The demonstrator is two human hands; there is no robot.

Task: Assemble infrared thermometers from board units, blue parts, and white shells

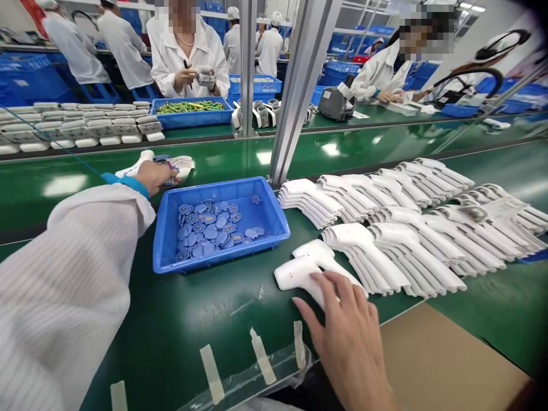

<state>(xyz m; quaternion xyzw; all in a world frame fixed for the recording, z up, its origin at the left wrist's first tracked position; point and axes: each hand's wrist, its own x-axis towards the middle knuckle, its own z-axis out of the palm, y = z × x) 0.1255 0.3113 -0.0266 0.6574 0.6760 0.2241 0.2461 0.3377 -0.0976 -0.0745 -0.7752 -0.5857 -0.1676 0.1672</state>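
My left hand point(156, 176), with a blue band at its wrist, reaches over the green belt, its fingers closed on a small circuit part with wires point(169, 162) at a white housing point(137, 165). My right hand point(345, 319) rests with fingers apart on the handle of a white gun-shaped shell point(297, 273). Another white shell point(314, 250) lies just behind that one. Between my hands a blue tray point(222, 257) holds several small blue-grey oval pieces point(209, 228).
Stacked white shells point(385, 245) fill the right side. A metal post point(295, 85) rises behind the tray. Tape strips point(262, 357) and brown cardboard point(445, 359) are at the near edge. Across the belt, a person in white point(188, 57) handles a device beside a blue tray point(192, 118).
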